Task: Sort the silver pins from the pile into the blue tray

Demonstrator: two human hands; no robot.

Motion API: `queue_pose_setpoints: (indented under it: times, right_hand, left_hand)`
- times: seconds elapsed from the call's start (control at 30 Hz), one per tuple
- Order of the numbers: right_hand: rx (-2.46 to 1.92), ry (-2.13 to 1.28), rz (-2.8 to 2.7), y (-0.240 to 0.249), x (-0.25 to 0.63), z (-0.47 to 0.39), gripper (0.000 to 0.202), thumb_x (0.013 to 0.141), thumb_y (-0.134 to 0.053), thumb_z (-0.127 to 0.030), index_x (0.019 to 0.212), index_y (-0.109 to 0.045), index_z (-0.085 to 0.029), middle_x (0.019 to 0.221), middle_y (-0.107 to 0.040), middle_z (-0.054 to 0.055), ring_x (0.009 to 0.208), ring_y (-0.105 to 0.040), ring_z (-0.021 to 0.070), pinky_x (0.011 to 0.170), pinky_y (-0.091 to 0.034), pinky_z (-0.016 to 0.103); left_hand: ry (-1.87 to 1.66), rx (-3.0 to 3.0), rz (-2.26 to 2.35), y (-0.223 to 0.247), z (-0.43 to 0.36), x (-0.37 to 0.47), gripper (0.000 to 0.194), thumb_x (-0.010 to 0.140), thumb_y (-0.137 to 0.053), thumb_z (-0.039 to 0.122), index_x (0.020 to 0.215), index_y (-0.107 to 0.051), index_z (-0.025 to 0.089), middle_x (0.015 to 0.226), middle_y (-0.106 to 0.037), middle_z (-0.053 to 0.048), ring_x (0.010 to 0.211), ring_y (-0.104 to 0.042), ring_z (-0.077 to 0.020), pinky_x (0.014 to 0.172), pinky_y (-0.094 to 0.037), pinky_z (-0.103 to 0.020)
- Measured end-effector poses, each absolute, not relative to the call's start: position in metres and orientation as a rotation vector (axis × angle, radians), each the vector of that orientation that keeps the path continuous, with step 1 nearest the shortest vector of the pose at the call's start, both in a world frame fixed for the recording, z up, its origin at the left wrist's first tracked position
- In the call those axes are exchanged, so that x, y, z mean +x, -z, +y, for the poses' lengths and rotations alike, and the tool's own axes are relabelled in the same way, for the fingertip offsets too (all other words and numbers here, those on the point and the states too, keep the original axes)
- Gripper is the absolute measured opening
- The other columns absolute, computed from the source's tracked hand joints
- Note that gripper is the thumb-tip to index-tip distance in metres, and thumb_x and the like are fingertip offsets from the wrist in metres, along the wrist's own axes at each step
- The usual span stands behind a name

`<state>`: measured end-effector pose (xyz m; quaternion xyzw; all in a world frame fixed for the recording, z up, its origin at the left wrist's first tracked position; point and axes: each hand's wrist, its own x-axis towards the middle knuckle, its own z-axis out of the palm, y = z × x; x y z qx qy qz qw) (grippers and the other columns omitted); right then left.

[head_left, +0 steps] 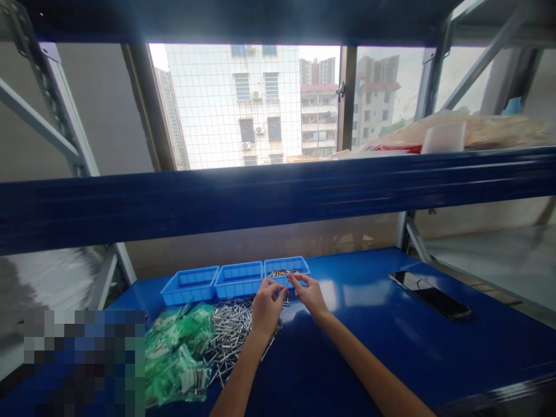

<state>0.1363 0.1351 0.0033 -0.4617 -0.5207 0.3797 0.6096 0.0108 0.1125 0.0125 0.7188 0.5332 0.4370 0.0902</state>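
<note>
My left hand [267, 308] is over the right edge of a pile of thin silver metal pins [232, 333], thumb and fingers closed in a pinch. Beside it, my right hand [310, 296] pinches too, its fingertips at the front rim of the right blue bin [306, 267]. Whatever sits between the fingertips of either hand is too small to make out. Short brassy and silver metal pieces [282, 273] lie in that right bin. Some loose pins show on the table below the hands, partly hidden by the left hand and forearm.
Two more blue bins [238, 280] stand left of the right bin. Green plastic bags [182, 347] lie left of the pile. A black phone [430, 294] rests on the blue table [347, 336] at right. A blue shelf beam [278, 194] crosses above the hands.
</note>
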Motion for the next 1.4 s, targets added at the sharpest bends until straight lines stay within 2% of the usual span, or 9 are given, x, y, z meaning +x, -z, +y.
queue_pose_setpoints:
  times: [0.23, 0.43, 0.6, 0.8, 0.97, 1.07, 1.17, 1.23, 1.4]
  right_hand:
    - [-1.042, -0.889, -1.349, 0.005, 0.131, 0.136, 0.048, 0.057, -0.063, -0.059, 0.070, -0.066, -0.013, 0.068, -0.063, 0.006, 0.042, -0.047, 0.0085, 0.041, -0.037, 0.022]
    - [-1.088, -0.782, -1.255, 0.001, 0.143, 0.141, 0.047, 0.062, -0.061, -0.056, 0.077, -0.068, -0.012, 0.081, -0.066, 0.010, 0.050, -0.053, 0.0118, 0.042, -0.040, 0.022]
    - [-1.194, -0.785, -1.202, -0.001, 0.153, 0.143, 0.046, 0.063, -0.059, -0.052, 0.085, -0.068, -0.012, 0.078, -0.066, 0.010, 0.061, -0.059, 0.0179, 0.035, -0.036, 0.020]
    - [-1.251, -0.843, -1.265, 0.003, 0.155, 0.141, 0.036, 0.064, -0.060, -0.043, 0.082, -0.069, -0.013, 0.072, -0.066, 0.008, 0.062, -0.059, 0.0178, 0.036, -0.041, 0.019]
    - [-1.266, -0.856, -1.213, -0.004, 0.158, 0.141, 0.035, 0.066, -0.059, -0.041, 0.083, -0.068, -0.013, 0.075, -0.066, 0.008, 0.060, -0.059, 0.0159, 0.038, -0.044, 0.020]
    - [-1.175, -0.896, -1.185, -0.010, 0.158, 0.141, 0.039, 0.068, -0.057, -0.041, 0.093, -0.065, -0.013, 0.083, -0.066, 0.009, 0.071, -0.062, 0.0181, 0.046, -0.049, 0.022]
    - [-1.042, -0.975, -1.246, -0.013, 0.155, 0.140, 0.051, 0.069, -0.058, -0.040, 0.114, -0.055, -0.017, 0.105, -0.062, 0.010, 0.090, -0.060, 0.0206, 0.055, -0.053, 0.024]
    - [-1.005, -0.994, -1.362, -0.013, 0.152, 0.138, 0.055, 0.069, -0.058, -0.038, 0.120, -0.050, -0.019, 0.116, -0.057, 0.010, 0.094, -0.059, 0.0207, 0.054, -0.052, 0.025]
    - [-1.191, -0.555, -1.735, -0.006, 0.152, 0.128, 0.025, 0.073, -0.057, -0.032, 0.093, -0.066, -0.020, 0.100, -0.063, 0.005, 0.075, -0.059, 0.0149, 0.062, -0.049, 0.027]
  left_hand:
    - [-1.619, 1.959, 1.594, -0.017, 0.117, 0.000, 0.029, 0.078, -0.048, 0.041, 0.078, -0.063, 0.017, 0.081, -0.058, -0.004, 0.056, -0.052, -0.0114, 0.060, -0.046, -0.026]
    - [-1.407, 2.131, 1.669, -0.013, 0.114, 0.002, 0.019, 0.078, -0.049, 0.033, 0.076, -0.061, 0.019, 0.080, -0.059, -0.002, 0.060, -0.054, -0.0124, 0.063, -0.045, -0.027]
    - [-1.337, 2.149, 1.807, -0.014, 0.111, -0.003, 0.020, 0.079, -0.048, 0.025, 0.094, -0.060, 0.020, 0.086, -0.060, -0.003, 0.071, -0.057, -0.0147, 0.065, -0.043, -0.026]
    - [-1.359, 1.999, 1.936, -0.016, 0.113, -0.008, 0.019, 0.079, -0.048, 0.024, 0.093, -0.059, 0.019, 0.085, -0.060, -0.003, 0.070, -0.056, -0.0138, 0.063, -0.041, -0.024]
    - [-1.372, 1.974, 1.921, -0.016, 0.112, -0.006, 0.023, 0.081, -0.045, 0.033, 0.092, -0.059, 0.018, 0.083, -0.060, -0.004, 0.069, -0.056, -0.0142, 0.062, -0.041, -0.025]
    - [-1.346, 1.961, 1.918, -0.016, 0.112, -0.004, 0.025, 0.082, -0.044, 0.035, 0.092, -0.059, 0.018, 0.082, -0.061, -0.004, 0.068, -0.056, -0.0146, 0.060, -0.041, -0.025]
    - [-1.335, 1.968, 1.921, -0.016, 0.112, -0.003, 0.025, 0.082, -0.045, 0.035, 0.092, -0.059, 0.018, 0.082, -0.061, -0.004, 0.068, -0.056, -0.0147, 0.060, -0.040, -0.025]
    - [-1.328, 1.975, 1.933, -0.017, 0.112, -0.003, 0.025, 0.082, -0.045, 0.036, 0.092, -0.059, 0.018, 0.082, -0.061, -0.004, 0.068, -0.056, -0.0147, 0.060, -0.041, -0.025]
    - [-1.190, 2.117, 2.028, -0.021, 0.111, -0.005, 0.026, 0.083, -0.043, 0.036, 0.088, -0.062, 0.019, 0.083, -0.061, -0.005, 0.076, -0.058, -0.0172, 0.067, -0.041, -0.027]
